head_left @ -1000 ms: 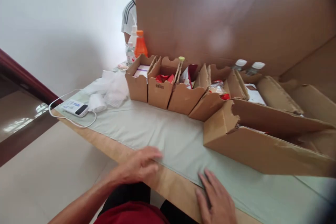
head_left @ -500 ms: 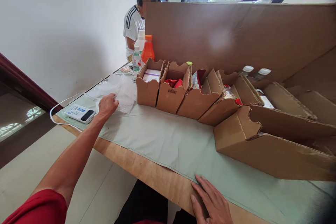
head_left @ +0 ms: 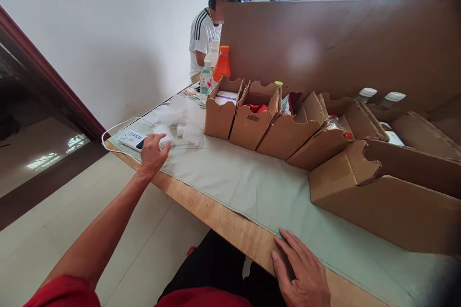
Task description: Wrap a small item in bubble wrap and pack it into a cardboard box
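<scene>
My left hand point(head_left: 153, 153) reaches out to the far left end of the table and curls over a small white roll point(head_left: 166, 139). The roll lies beside a white power bank point(head_left: 130, 138) with a white cable point(head_left: 111, 130) looping off it. My right hand point(head_left: 302, 273) rests flat on the wooden table edge point(head_left: 230, 225), fingers apart, holding nothing, its fingertips on the pale green cloth point(head_left: 252, 187).
A row of open cardboard boxes point(head_left: 252, 120) with packets runs diagonally across the cloth, ending in a large one point(head_left: 378, 206) at right. A tall cardboard sheet point(head_left: 342, 43) stands behind. Crumpled plastic point(head_left: 176, 112), bottles point(head_left: 220, 64) and a seated person point(head_left: 203, 33) are at the far end.
My left hand went from the near table edge out to the white roll by the power bank and now covers it. The view shifted left. My right hand stayed put.
</scene>
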Action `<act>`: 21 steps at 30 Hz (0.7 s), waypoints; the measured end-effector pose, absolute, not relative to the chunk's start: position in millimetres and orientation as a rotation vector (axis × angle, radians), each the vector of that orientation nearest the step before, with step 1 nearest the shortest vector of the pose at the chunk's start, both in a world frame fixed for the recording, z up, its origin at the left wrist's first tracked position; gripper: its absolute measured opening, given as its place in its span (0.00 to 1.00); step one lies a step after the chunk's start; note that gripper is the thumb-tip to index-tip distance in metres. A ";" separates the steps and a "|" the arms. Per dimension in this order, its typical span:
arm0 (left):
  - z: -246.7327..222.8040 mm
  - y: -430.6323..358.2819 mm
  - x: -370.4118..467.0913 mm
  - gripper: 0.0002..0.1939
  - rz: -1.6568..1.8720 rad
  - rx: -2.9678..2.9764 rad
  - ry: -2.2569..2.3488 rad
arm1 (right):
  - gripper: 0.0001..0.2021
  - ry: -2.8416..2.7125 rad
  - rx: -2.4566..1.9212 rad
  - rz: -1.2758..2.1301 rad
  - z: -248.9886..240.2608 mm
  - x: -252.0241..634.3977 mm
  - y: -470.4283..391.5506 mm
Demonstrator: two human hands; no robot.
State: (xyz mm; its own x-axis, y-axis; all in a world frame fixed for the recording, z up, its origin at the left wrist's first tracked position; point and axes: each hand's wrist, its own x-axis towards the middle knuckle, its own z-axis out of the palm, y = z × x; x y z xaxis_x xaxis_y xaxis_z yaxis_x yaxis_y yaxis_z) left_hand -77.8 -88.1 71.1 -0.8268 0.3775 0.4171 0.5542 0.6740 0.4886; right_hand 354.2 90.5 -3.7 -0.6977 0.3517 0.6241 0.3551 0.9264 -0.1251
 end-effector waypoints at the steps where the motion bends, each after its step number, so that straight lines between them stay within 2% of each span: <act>1: 72.2 -96.8 -81.5 0.22 -0.854 -0.728 -2.611 | 0.14 -2.395 -0.497 -0.008 -3.6 353.8 90.0; 5: 70.5 -106.5 -99.5 0.29 -0.722 -0.699 -2.676 | 0.15 -2.381 -0.492 -0.020 -3.7 353.3 88.0; 12: 68.7 -85.1 -112.2 0.20 -0.638 -0.782 -2.714 | 0.15 -2.375 -0.499 -0.075 -4.1 354.1 86.7; 21: 94.8 -61.5 -127.2 0.27 -0.618 -0.720 -2.565 | 0.16 -2.384 -0.442 -0.117 -5.8 356.3 94.3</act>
State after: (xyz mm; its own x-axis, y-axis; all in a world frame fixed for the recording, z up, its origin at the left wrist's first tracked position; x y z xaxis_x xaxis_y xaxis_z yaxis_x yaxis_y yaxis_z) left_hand -127.2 -61.5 94.8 -0.7855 0.3844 0.4850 0.5631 0.7690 0.3025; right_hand 356.3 94.3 -5.8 -0.6975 0.2825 0.6586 0.3457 0.9376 -0.0361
